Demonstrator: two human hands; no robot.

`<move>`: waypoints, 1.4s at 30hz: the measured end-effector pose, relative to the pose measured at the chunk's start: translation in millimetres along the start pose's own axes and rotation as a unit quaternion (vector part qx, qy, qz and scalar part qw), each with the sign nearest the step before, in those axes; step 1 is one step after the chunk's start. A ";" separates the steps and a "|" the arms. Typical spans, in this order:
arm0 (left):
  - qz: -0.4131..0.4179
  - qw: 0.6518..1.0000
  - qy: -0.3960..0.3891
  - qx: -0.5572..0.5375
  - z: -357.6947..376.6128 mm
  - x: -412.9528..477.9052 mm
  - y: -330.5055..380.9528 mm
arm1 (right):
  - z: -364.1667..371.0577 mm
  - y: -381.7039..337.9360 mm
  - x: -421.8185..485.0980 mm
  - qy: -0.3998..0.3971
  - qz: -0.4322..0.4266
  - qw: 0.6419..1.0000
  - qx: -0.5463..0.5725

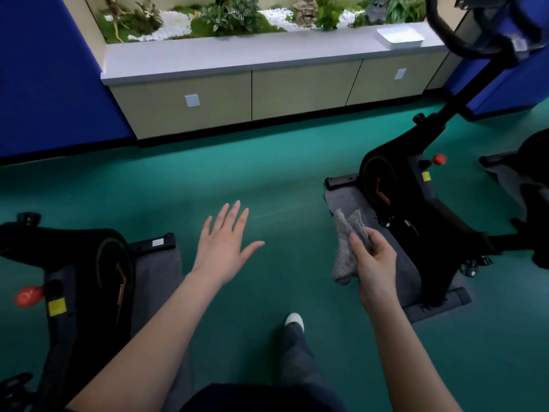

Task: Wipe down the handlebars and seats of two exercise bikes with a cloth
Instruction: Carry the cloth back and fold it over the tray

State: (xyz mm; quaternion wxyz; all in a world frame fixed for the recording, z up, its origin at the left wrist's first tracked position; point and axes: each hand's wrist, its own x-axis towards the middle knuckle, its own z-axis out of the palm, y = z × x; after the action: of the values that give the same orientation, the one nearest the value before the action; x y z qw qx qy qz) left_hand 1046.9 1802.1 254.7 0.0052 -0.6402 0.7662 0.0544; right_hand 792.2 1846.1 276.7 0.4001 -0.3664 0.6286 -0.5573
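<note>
My right hand (375, 263) pinches the cloth (346, 248); my left hand (225, 242) is empty, fingers spread. Risk, I judge: the dangling cloth slips before reaching the handlebar (445, 35).

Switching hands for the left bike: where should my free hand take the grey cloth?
Probably pinch the loose upper end of the cloth, coming from its left with the left hand: it sticks up free above the right hand, which grips its middle.

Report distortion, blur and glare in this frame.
Head view: wide-angle distortion bows the counter edge and leans the right bike; the red knob on the left bike is smeared; light is soft and even, no glare; the cloth looks sharp.
</note>
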 end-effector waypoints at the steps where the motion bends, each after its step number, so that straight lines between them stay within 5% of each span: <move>1: -0.010 1.000 0.003 0.000 -2.6 17.9 7.0 | -3.4 -1.0 23.0 -0.005 0.001 1.000 0.000; 10: -0.062 0.997 0.037 -0.012 -41.1 152.6 46.4 | -1.3 -18.3 196.7 -0.042 0.002 0.999 0.006; 22: -0.098 0.994 0.047 -0.034 -52.4 347.9 -3.2 | 121.3 -31.1 382.2 -0.108 -0.017 0.994 -0.022; 42: -0.017 0.999 0.011 -0.041 -75.7 752.5 -14.8 | 200.4 -74.8 733.6 0.030 0.013 0.999 -0.006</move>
State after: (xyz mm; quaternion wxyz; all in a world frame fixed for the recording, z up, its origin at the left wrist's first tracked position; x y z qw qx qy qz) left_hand 930.5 1054.8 270.3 -0.0280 -0.6532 0.7526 0.0785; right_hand 674.1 1091.2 269.9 0.3854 -0.3440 0.6486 -0.5590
